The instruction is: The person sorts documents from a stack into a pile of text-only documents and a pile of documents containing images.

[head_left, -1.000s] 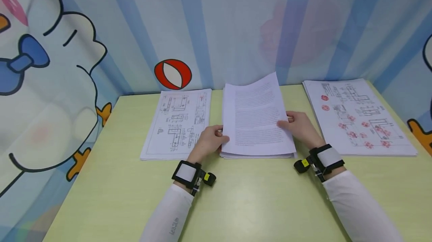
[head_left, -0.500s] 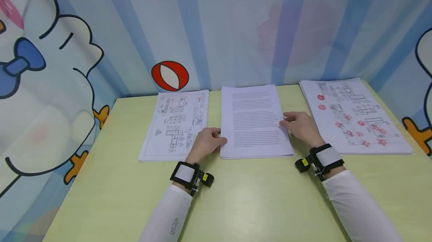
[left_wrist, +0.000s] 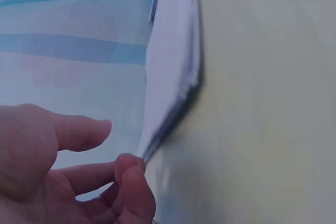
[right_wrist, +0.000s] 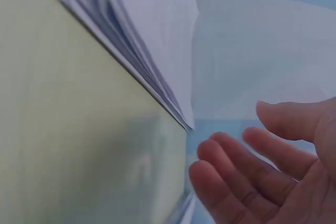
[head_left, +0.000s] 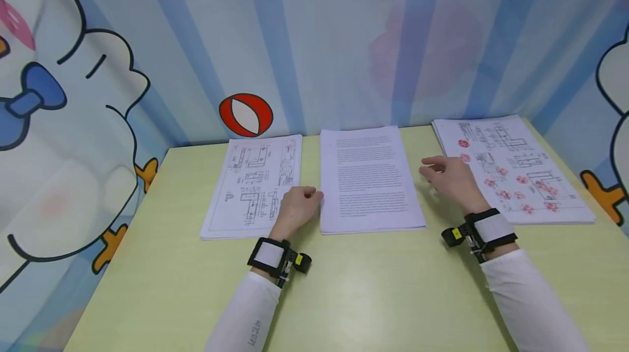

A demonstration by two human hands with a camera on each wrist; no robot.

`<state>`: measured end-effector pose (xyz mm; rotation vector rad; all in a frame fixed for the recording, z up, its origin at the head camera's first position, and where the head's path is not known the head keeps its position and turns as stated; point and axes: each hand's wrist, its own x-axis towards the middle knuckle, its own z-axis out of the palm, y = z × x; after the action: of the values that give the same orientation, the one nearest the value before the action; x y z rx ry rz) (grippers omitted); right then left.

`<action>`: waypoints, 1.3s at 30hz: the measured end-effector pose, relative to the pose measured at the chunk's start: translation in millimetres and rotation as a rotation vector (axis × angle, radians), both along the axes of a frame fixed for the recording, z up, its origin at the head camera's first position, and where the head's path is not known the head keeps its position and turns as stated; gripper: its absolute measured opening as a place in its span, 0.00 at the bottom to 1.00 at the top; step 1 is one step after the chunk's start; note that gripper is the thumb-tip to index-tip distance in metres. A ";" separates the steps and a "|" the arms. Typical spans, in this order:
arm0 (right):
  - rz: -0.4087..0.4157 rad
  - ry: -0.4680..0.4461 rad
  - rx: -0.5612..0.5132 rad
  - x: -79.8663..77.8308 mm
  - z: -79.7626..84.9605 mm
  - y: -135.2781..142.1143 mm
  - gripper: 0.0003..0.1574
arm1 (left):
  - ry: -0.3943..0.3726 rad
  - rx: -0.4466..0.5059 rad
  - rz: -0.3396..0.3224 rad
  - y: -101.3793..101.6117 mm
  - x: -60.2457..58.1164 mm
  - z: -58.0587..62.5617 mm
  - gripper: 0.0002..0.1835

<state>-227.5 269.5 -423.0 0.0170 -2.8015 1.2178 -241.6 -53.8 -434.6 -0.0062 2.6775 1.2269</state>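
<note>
The middle stack of printed paper (head_left: pixel 368 183) lies flat on the table, its top sheet covered in lines of text. My left hand (head_left: pixel 298 209) is at its left edge, overlapping the left stack of drawings (head_left: pixel 250 183) in the head view. In the left wrist view the left fingertips (left_wrist: pixel 131 169) are right at the paper's edge, with the thumb apart from them. My right hand (head_left: pixel 453 182) is off the middle stack's right side, holding nothing. Its fingers (right_wrist: pixel 231 166) are loosely bent and the thumb is spread in the right wrist view.
A stack of drawings with red marks (head_left: pixel 516 172) lies at the right, close by my right hand. Behind the table (head_left: pixel 373 286) hangs a striped curtain (head_left: pixel 334 41) with cartoon prints. Both forearms wear wrist cameras on straps.
The lifted top sheet of the middle stack came down flat and lines up with the rest. My right hand let go of it and moved right; my left hand drew slightly left.
</note>
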 end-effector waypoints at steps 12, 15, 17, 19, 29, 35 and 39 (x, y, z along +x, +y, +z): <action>-0.133 0.280 0.055 12.3 12.2 53.6 0.30 | 0.122 0.035 -0.086 48.2 -2.1 15.4 0.22; -0.152 0.239 0.061 14.9 12.1 67.3 0.33 | 0.133 0.063 -0.086 64.7 -2.4 15.6 0.21; -0.157 0.177 0.057 15.9 11.6 75.4 0.37 | 0.124 0.092 -0.080 75.8 -3.3 14.6 0.20; -0.163 0.122 0.051 16.5 10.0 83.3 0.41 | 0.119 0.117 -0.085 86.9 -4.1 13.4 0.19; -0.153 -0.001 0.041 16.1 0.3 115.1 0.47 | 0.057 0.181 -0.114 140.7 3.4 9.3 0.16; -0.175 0.016 0.086 17.1 -5.3 129.0 0.48 | -0.005 0.279 -0.148 171.6 13.2 4.7 0.16; -0.209 0.018 0.110 19.2 -11.0 139.1 0.48 | -0.056 0.314 -0.191 192.3 24.6 1.6 0.16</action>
<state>-208.3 408.6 -434.0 -0.2494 -2.7670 1.0116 -217.1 138.4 -433.0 0.2498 2.3472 1.5397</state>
